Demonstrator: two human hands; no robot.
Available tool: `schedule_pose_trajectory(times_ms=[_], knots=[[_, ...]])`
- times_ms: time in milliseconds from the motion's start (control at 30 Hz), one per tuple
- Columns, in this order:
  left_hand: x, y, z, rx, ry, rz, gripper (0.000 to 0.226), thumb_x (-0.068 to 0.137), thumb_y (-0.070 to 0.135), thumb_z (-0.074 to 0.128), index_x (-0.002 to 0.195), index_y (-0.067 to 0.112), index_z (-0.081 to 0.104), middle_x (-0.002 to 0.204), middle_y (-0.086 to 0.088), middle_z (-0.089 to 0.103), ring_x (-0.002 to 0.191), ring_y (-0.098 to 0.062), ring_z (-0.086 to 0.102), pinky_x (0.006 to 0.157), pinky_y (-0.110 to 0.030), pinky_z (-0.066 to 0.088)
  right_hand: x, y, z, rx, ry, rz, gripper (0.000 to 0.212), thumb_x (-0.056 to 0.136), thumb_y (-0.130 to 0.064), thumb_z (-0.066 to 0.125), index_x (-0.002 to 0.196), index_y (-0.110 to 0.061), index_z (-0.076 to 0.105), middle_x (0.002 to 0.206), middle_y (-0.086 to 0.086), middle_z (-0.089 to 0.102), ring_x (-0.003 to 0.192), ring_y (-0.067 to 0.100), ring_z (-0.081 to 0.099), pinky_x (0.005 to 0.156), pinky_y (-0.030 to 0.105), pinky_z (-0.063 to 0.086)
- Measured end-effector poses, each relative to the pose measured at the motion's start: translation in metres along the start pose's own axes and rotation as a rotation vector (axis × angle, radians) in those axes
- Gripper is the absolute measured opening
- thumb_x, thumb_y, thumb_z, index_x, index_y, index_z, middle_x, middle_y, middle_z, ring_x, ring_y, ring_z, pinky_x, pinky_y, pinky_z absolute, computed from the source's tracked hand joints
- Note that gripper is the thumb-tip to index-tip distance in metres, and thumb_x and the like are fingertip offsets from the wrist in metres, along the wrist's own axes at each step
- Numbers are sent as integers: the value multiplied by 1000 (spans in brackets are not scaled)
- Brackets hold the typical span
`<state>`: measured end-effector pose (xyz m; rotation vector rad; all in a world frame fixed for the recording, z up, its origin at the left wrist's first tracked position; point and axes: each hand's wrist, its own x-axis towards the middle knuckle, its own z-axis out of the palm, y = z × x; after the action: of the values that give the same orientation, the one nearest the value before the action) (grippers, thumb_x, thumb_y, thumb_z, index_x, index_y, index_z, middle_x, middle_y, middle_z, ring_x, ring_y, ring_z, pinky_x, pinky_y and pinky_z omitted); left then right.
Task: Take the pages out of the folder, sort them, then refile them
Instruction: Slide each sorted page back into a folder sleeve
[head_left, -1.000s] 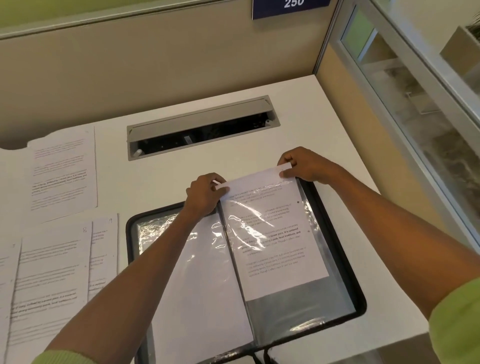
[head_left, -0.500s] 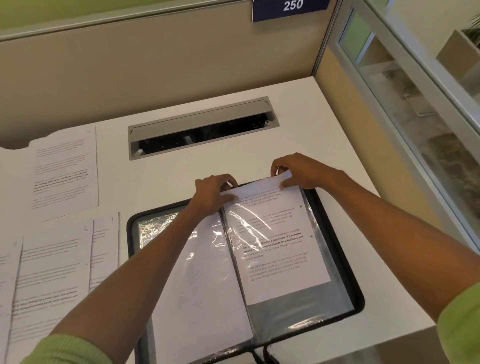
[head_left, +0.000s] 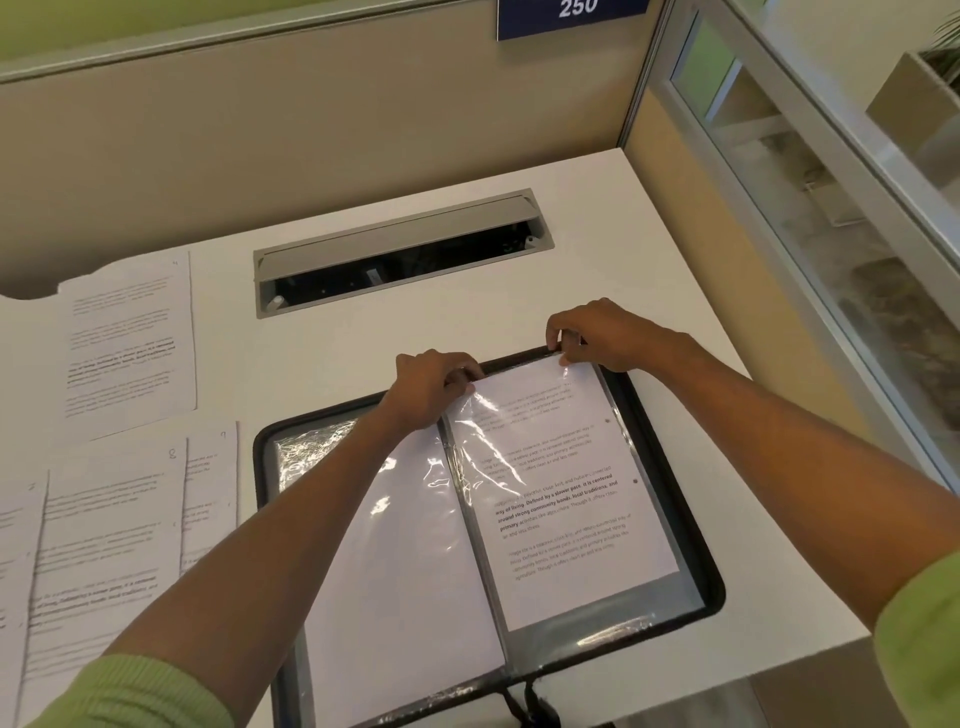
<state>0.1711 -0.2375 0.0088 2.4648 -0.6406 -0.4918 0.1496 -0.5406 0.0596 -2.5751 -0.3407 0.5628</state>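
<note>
Observation: the folder (head_left: 661, 483) lies open on the counter (head_left: 675, 260), directly before me. The page (head_left: 566, 499) sits in its right-hand plastic sleeve (head_left: 597, 618), top edge at the sleeve mouth.

Hands: the left hand (head_left: 431, 387) has its fingers curled on the page's top corner by the spine. The right hand (head_left: 602, 332) pinches the opposite top corner. Whether the film is caught in either pinch, I cannot tell.

Handling, by judgement: a single sheet, light and limp, apt to buckle if pushed from one corner only. The film looks glossy and clingy. Hold both top corners and keep the edge level.

Surroundings: loose printed sheets (head_left: 114, 545) lie on the counter to the left, another sheet (head_left: 130, 338) beyond them. An open cable hatch (head_left: 400, 254) lies just beyond the folder, near the knuckles.
</note>
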Motion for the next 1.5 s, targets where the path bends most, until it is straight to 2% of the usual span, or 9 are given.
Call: schedule_pose_trajectory(times_ms=[200,333,567,767,1000,1133,1233,1333,1500], knots=[[1,8,1,9,-45,14,17,91,40,78,100,25,73,96,13,70,92,-10,59,93,-40,28,0,4,1,-63,-39,5,21,85,-21,83,101,-16,70,98,0,69,90,15,59,90,29,32],[4,10,3,-56,-66,2,18,90,35,80,104,30,72,97,14,70,89,5,57,93,-39,28,0,5,0,-94,1,9,14,86,-18,81,95,-17,70,91,-5,68,85,12,57,102,37,30],[5,20,8,-70,-90,3,25,85,27,83,106,27,69,101,11,68,95,-9,60,93,-39,26,-3,1,-1,-158,25,-32,10,87,-17,79,92,-18,71,98,-7,63,96,16,57,91,34,27],[11,31,13,-5,-76,33,37,83,27,83,118,29,72,108,8,68,100,-12,61,97,-42,33,-5,-1,-2,-140,-16,-33,7,89,-14,73,87,-20,70,87,-16,64,91,12,59,97,38,31],[14,29,20,-17,-82,83,21,81,31,82,99,33,69,84,23,73,89,2,68,104,-50,40,-6,1,0,-117,-52,5,15,93,-12,65,84,-24,65,87,-10,69,91,15,62,103,40,30],[17,33,20,1,-131,109,20,81,36,82,92,30,67,88,20,74,90,-1,68,106,-49,40,-6,-1,3,-109,-60,47,27,91,-2,56,79,-26,58,73,-19,59,74,4,56,101,37,28],[17,35,21,19,-112,108,19,81,34,80,92,28,65,91,15,74,92,-9,69,105,-51,40,-7,-4,8,-129,-4,62,23,92,-4,61,80,-25,60,69,-19,54,73,7,54,101,37,30],[15,38,27,4,-135,116,28,84,29,77,109,30,65,93,17,74,93,-5,68,103,-50,42,-11,-6,15,-174,133,94,7,88,-14,70,93,-18,67,80,-13,58,88,18,59,100,40,32],[-8,52,39,97,65,121,59,95,34,69,150,30,48,147,5,56,135,-22,46,106,-42,24,-48,-20,57,-17,560,243,22,92,-14,64,114,-15,64,110,4,63,104,26,57,93,42,42]])
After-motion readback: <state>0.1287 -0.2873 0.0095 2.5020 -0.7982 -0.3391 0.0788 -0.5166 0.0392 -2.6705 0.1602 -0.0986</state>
